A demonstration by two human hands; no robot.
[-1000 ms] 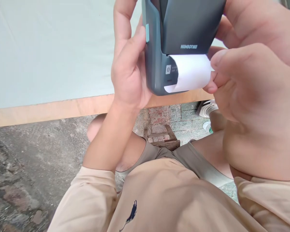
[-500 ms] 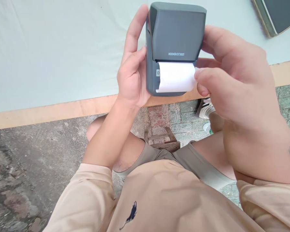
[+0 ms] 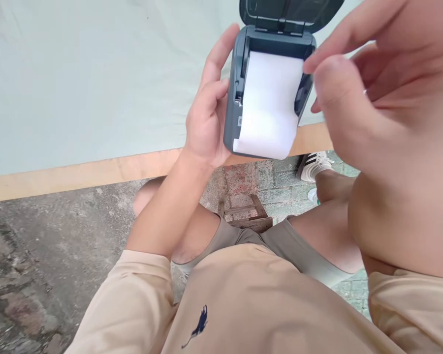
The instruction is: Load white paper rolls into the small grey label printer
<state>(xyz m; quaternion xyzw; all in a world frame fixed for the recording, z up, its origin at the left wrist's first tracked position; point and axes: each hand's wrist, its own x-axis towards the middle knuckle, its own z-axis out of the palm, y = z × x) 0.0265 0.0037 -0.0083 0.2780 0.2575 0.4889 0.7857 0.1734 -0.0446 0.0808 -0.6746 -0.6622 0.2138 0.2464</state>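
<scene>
My left hand point(image 3: 206, 128) is wrapped around the left side of a dark grey label printer point(image 3: 230, 132), held above the table's front edge. The printer's lid point(image 3: 295, 12) is swung up and partly cut off by the top of the view. White label paper point(image 3: 271, 103) lies along the inside of the printer and hangs over its front end, slightly curled at the lower left. To the right is my right hand point(image 3: 384, 93), slightly blurred, with fingers apart and nothing visible between them. Its index fingertip is at the printer's right rim, beside the paper; whether it touches cannot be told.
A pale sheet covers the table point(image 3: 96, 88), which has a light wooden front edge point(image 3: 140, 164). Below are my legs, a small wooden stool point(image 3: 251, 223), a striped shoe point(image 3: 315, 164) and a partly hidden bottle point(image 3: 312, 195) on the paved ground.
The printer's lid has gone from shut to open, exposing the paper inside. My right hand has moved up and off the paper's edge. The printer has shifted slightly down.
</scene>
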